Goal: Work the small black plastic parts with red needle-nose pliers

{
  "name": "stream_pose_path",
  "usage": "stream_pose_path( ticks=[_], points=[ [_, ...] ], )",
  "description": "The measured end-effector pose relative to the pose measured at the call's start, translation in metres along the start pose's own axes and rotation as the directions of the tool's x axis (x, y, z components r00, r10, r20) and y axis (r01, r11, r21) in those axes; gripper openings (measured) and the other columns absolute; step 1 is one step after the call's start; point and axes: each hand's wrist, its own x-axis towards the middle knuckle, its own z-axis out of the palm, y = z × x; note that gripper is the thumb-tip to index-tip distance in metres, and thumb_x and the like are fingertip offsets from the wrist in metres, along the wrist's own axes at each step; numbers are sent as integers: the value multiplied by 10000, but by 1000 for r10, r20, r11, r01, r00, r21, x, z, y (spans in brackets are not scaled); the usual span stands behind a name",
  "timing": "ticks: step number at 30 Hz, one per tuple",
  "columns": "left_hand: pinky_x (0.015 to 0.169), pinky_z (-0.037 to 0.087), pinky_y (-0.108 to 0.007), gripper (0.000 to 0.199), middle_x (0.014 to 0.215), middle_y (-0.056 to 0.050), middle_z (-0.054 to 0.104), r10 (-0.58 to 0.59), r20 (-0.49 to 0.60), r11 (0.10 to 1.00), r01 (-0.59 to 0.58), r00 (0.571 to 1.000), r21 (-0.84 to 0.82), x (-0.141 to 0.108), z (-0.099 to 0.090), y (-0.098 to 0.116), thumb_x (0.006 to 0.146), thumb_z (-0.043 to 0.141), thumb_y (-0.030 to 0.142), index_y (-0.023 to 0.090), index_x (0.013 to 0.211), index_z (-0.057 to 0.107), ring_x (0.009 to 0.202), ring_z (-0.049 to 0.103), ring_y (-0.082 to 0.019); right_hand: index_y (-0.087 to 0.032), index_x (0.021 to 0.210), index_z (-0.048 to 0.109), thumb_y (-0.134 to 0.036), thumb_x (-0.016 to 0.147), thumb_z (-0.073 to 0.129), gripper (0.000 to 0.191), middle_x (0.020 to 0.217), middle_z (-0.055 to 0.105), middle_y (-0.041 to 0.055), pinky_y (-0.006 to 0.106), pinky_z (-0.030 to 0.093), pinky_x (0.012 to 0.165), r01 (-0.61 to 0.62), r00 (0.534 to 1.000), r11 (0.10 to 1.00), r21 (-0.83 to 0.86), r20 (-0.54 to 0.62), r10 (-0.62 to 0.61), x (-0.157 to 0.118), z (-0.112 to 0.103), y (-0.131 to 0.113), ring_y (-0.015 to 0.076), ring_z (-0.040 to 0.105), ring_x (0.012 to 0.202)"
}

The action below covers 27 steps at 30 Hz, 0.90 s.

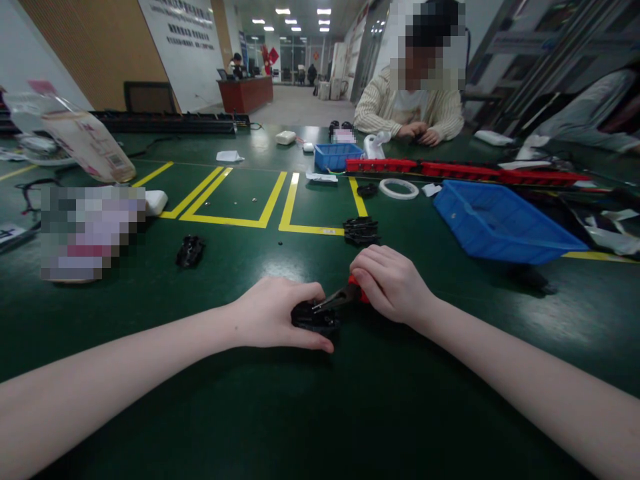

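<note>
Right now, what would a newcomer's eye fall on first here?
Probably the red-handled pliers in the right hand, mid-view, tips at the black part gripped by the left hand. Next, the large blue bin at right and the long red strip beyond it, both bright against the green table.

I see one cam, on the worker's head, aimed forward and down at the desk (320, 413). Left hand (270, 311) and right hand (393, 283) close in, low-centre. Sightline runs past the person opposite (407, 103) to the room's far end (287, 59).
</note>
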Motion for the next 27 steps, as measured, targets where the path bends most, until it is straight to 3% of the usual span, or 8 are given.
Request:
stream_pose_path(
  ticks=[12, 20, 27],
  points=[
    [585, 352, -245, 450, 807, 7, 631, 0, -14, 998, 0, 1000, -60, 0, -1, 0, 757, 708, 596, 182, 907, 612, 684, 556, -147, -202, 778, 502, -263, 1005, 311, 302, 728, 565, 49, 337, 355, 649, -21, 1000, 999, 28, 16, 20, 1, 0, 0, 179, 475, 669],
    [647, 399, -262, 255, 892, -18, 642, 55, -20, 988, -57, 998, -142, -3, -7, 8, 824, 666, 372, 173, 973, 607, 752, 577, -154, -211, 770, 484, -329, 994, 321, 301, 720, 563, 42, 336, 351, 640, -34, 999, 996, 78, 17, 32, 0, 0, 6, 177, 472, 652],
    [603, 375, -243, 319, 866, -8, 639, 129, 31, 982, -123, 991, -145, 0, -7, -2, 847, 655, 453, 183, 1010, 608, 715, 576, -146, -210, 768, 486, -358, 1006, 308, 332, 720, 564, 39, 332, 360, 644, -39, 999, 994, 102, 25, 37, 1, -1, 7, 173, 483, 652]
  ],
)
